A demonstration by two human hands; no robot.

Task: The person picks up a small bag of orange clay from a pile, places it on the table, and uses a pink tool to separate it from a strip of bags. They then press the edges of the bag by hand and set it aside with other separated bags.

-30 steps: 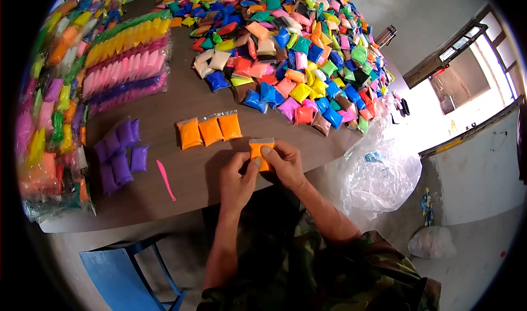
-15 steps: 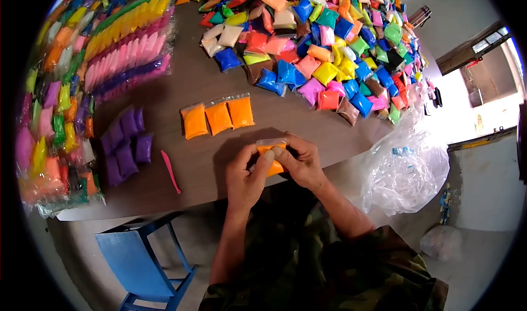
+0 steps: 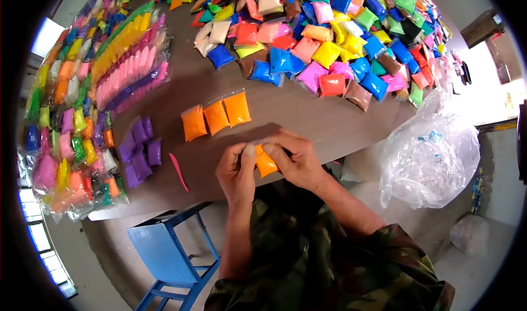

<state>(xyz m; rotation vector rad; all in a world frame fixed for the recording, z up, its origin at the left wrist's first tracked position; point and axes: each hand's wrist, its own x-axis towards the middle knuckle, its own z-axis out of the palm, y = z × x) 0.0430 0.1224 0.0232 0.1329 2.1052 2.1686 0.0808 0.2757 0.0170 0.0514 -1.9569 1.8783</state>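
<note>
Between my two hands, close to the table's front edge, is a small clear packet of orange clay-like material (image 3: 266, 161). My left hand (image 3: 237, 168) pinches its left side, thumb on top. My right hand (image 3: 293, 156) grips the right side, its thumb pressing the upper part. The fingers behind the packet are hidden. Just beyond my hands, orange packets (image 3: 216, 116) lie side by side in a short row. To the left rest a pink plastic tool (image 3: 178, 171) and a group of purple packets (image 3: 140, 153).
A large heap of mixed-colour packets (image 3: 329, 53) covers the far side of the brown table (image 3: 164, 193). Bundled packets (image 3: 123, 69) line the left edge. A clear plastic bag (image 3: 431, 157) hangs at the right edge. A blue chair (image 3: 164, 253) stands in front, at left.
The whole view has shifted a little with my head. My thumbs have moved on the orange packet, and more of its lower part shows below them. Both hands still hold it.
</note>
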